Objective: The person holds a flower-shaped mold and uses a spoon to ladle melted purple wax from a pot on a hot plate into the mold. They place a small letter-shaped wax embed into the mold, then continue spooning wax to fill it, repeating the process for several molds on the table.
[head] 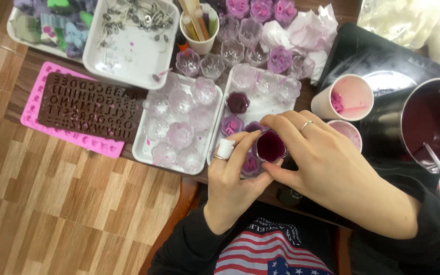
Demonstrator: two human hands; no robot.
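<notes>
While two hands (281,163) hold one cup (271,146)

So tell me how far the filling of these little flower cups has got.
Done: a few cups on the right tray hold purple fill, including one dark cup. In hand: both hands, left hand and right hand, hold a filled cup. Left: the clear cups on the left tray look empty.
</notes>
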